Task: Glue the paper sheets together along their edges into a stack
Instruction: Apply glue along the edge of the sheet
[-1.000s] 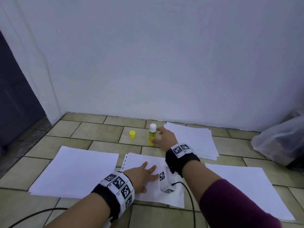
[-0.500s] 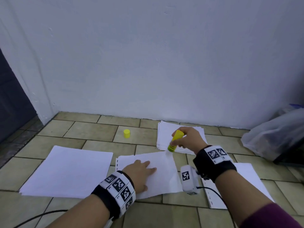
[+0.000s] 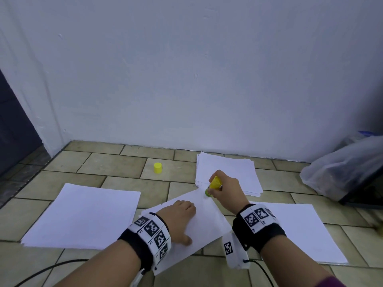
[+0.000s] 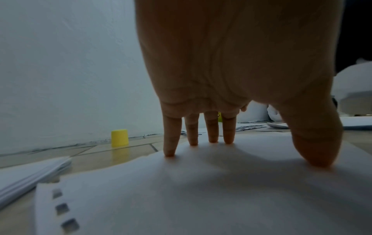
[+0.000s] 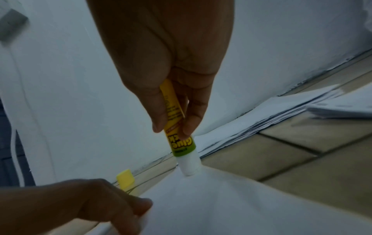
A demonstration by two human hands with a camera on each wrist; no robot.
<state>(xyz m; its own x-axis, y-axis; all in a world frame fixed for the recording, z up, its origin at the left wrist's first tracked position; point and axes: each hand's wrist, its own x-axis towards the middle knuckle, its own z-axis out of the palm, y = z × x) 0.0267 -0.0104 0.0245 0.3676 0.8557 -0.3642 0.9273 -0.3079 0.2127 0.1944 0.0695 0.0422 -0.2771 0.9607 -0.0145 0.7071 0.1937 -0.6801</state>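
head view: left hand [image 3: 179,216] flat on the middle paper sheet [image 3: 204,225], fingers straight; right hand [image 3: 224,190] gripping the glue stick [image 3: 212,185] at the sheet's far corner. yellow cap [image 3: 158,168] apart on the tiled floor [image 3: 116,164].

left wrist: fingertips [image 4: 170,152] pressing the sheet.

right wrist: glue stick pinched, white tip touching the sheet, paper pile [image 5: 261,120] beyond.

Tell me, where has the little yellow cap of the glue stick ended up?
In the head view the yellow cap stands on the tiled floor near the wall, left of the far paper stack.
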